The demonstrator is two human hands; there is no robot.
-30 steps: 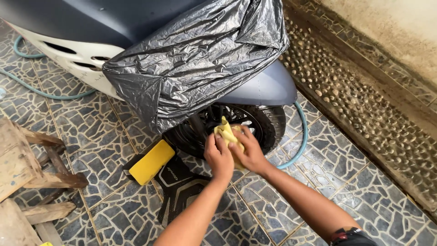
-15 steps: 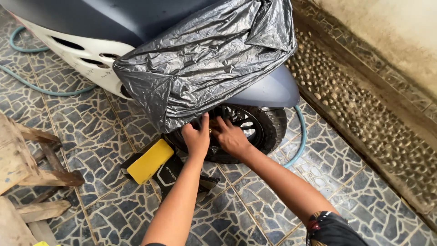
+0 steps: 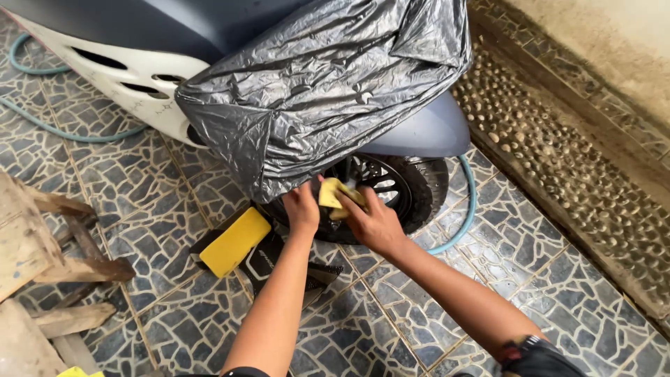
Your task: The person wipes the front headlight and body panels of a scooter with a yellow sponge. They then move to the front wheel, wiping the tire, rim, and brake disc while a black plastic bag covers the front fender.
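A scooter's black wheel (image 3: 398, 185) stands on the tiled floor under a grey-blue fender (image 3: 426, 132). A crumpled grey plastic cover (image 3: 321, 84) drapes over the scooter above it. My right hand (image 3: 373, 223) grips a yellow sponge (image 3: 333, 195) and presses it against the wheel's spokes. My left hand (image 3: 302, 208) rests on the tyre's left edge, just under the hem of the cover, fingers curled on the rubber. Part of the wheel is hidden by the cover and my hands.
A yellow-topped black block (image 3: 234, 241) and a black mat (image 3: 279, 262) lie left of the wheel. A teal hose (image 3: 464, 202) curls behind the tyre and runs along the floor at the left. Rough wooden pieces (image 3: 42, 251) sit at the left. A pebbled strip (image 3: 565, 167) borders the wall.
Both hands went up to the tyre, then spread apart. The sponge, hidden half a second ago, shows again in my right hand at the spokes. The view shifted closer to the wheel.
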